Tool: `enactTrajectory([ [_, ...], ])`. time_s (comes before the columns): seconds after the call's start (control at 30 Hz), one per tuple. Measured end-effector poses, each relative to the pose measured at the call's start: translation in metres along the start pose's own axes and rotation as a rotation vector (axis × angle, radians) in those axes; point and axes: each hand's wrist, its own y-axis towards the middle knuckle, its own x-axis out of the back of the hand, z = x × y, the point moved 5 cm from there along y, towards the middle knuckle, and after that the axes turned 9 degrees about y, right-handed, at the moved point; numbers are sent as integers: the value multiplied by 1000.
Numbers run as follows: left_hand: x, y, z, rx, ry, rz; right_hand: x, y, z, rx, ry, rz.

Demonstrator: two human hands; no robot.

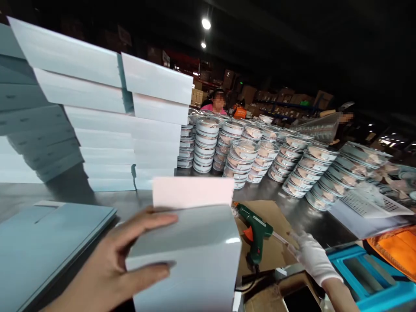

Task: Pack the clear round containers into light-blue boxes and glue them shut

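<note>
My left hand (120, 264), bare, grips the left side of a pale blue carton (191, 255) with thumb and fingers spread over its front face. The carton's top flap (193, 191) stands open and shows a pinkish-white inside. My right hand (313, 258), in a white glove, reaches from the lower right. Its fingertips pinch the clear glue stick (280, 238) that juts from the back of a green glue gun (256, 236) with an orange trigger. The gun rests on brown cardboard (276, 216), just right of the carton.
Tall stacks of pale blue cartons (107, 125) fill the back left, and flat ones (42, 242) lie at front left. Stacks of round clear-lidded tubs (247, 156) cover the steel table. A person in pink (217, 104) sits behind. A blue plastic frame (367, 273) stands at the right.
</note>
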Motion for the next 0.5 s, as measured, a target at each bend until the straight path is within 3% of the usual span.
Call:
enactTrajectory([
  [0.1, -34, -12, -7, 43, -112, 157, -13, -7, -26, -5, -149, 110],
  [0.23, -60, -17, 0, 249, -94, 271, -26, -5, -29, 2, -210, 165],
  [0.37, -66, -24, 19, 316, -28, 377, -18, -9, -23, -117, -193, 91],
  [0.43, -62, -24, 31, 337, -28, 366, -18, -16, -11, -222, -153, 36],
  [0.5, -55, -22, 39, 313, -10, 302, -34, -21, 8, -291, -54, 80],
])
